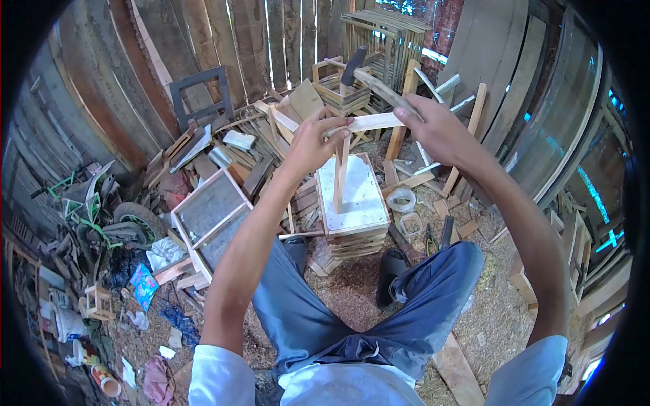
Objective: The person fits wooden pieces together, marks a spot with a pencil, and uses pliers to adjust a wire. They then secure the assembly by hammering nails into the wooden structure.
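In my right hand [437, 128] is a hammer [382, 88], its dark head raised up and to the left. The same hand is right at the right end of a pale wooden strip [376, 122] lying crosswise. My left hand [317, 142] pinches the strip's left end between thumb and fingers, where it meets the top of an upright wooden piece [340, 179]. That upright stands on a white board [363, 186] topping a stack of wooden frames [355, 245] between my knees.
Scrap wood [261, 139] is piled on the left, with a framed panel [213, 210] near my left arm. Slatted frames [386, 40] stack at the back. Plastic containers [402, 200] and pliers [430, 240] lie right of the stack. A wheel [139, 220] sits far left.
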Tool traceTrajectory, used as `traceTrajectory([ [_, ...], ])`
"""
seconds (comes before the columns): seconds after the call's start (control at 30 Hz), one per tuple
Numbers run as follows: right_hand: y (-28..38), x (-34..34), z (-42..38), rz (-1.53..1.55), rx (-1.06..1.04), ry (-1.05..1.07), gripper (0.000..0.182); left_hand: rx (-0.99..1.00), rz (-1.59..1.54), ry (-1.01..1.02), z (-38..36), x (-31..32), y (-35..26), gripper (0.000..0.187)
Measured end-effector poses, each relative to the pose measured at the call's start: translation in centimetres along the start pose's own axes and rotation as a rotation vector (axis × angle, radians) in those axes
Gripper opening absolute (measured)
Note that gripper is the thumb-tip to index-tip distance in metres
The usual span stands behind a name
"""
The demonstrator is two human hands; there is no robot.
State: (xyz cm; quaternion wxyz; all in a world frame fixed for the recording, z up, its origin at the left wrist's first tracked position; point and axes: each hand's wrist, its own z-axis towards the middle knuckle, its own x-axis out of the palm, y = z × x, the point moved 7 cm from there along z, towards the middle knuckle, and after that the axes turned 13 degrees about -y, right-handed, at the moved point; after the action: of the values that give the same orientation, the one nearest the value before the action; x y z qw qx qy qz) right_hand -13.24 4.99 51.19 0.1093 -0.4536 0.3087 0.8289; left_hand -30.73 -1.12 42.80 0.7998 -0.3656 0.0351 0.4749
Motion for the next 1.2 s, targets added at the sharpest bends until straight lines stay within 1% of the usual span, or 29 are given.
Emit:
traceTrajectory([
  [0.07, -0.4, 1.0, -0.4, -0.005, -0.017, 0.049, 0.033, -0.026, 0.009, 0.010, -0.1, -0.2, 0.0, 0.027],
  [0.13, -1.0, 1.2, -0.2, -0.011, -0.051, 0.050, 0.033, -0.059, 0.018, 0.027, -0.1, -0.3, -0.4, 0.027],
  [0.23, -0.9, 0.4, 0.3, 0.001, -0.046, -0.008, 0.033, 0.051, -0.047, -0.084, 0.0, -0.7, -0.5, 0.026],
  [0.37, 0.9, -0.7, 0.0, -0.046, -0.060, -0.050, 0.031, 0.082, -0.003, -0.087, -0.2, -1.1, -0.2, 0.026],
  [0.53, 0.8, 1.1, -1.2, -0.023, 0.015, 0.123, 0.032, 0.165, 0.099, -0.097, -0.4, -1.5, 0.3, 0.027],
  [0.57, 0.8, 1.3, -1.3, -0.023, 0.024, 0.150, 0.032, 0.129, 0.112, -0.066, -0.6, -1.4, 0.6, 0.028],
  [0.67, 0.9, 0.7, -0.7, 0.011, -0.050, 0.048, 0.033, 0.042, 0.127, 0.013, -0.7, -1.2, 0.6, 0.031],
  [0.77, 0.5, 0.5, -0.3, 0.013, -0.080, -0.033, 0.033, 0.066, 0.079, 0.000, -0.6, -1.0, -0.2, 0.031],
  [0.87, -0.4, 1.3, -0.4, -0.048, -0.064, 0.057, 0.033, 0.020, 0.139, 0.043, -0.5, -0.6, -0.4, 0.031],
  [0.97, 0.5, -0.2, -0.3, 0.001, -0.055, -0.024, 0.033, 0.086, 0.084, -0.055, -0.4, -0.5, -0.5, 0.027],
  [1.07, 0.0, 0.6, -0.8, 0.004, 0.026, 0.049, 0.032, 0.088, 0.079, -0.054, -0.5, -0.6, -0.7, 0.026],
  [1.17, -0.3, 0.9, -1.0, -0.067, 0.027, 0.121, 0.031, 0.073, 0.087, -0.031, -0.4, -0.8, -1.0, 0.026],
  [1.2, 0.0, 0.4, -0.8, -0.040, -0.002, 0.060, 0.031, 0.084, 0.078, -0.039, -0.3, -0.7, -1.0, 0.026],
])
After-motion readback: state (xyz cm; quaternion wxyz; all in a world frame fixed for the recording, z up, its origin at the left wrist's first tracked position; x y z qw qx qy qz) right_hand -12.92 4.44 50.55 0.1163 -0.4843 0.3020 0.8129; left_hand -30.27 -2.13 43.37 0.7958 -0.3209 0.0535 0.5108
